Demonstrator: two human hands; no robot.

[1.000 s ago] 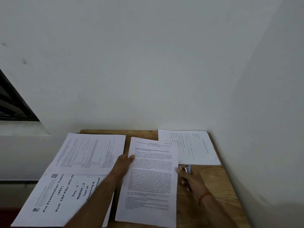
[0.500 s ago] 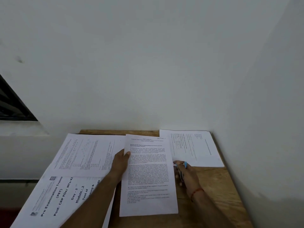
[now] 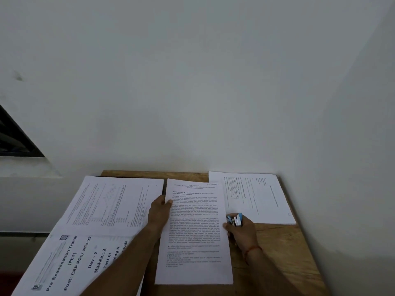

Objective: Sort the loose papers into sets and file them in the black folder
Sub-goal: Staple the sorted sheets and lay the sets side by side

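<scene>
Crowding the worktop [image 3: 282,253]: cover page [image 3: 64,265] and table sheet [image 3: 111,206] at left, another sheet [image 3: 254,197] in the far right corner. Between them the text sheet [image 3: 194,236], lengthwise, heading far. Pinched at its left edge by the left hand [image 3: 159,210]; right hand [image 3: 242,233] curled round a small blue stapler [image 3: 235,220] beside its right edge. Straighter than a second ago.

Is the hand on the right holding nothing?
No, the right hand grips a small blue and silver object beside the middle paper.

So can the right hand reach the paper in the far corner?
Probably yes: the right hand sits right by the corner paper, nothing between, though its grip holds a small blue thing.
</scene>
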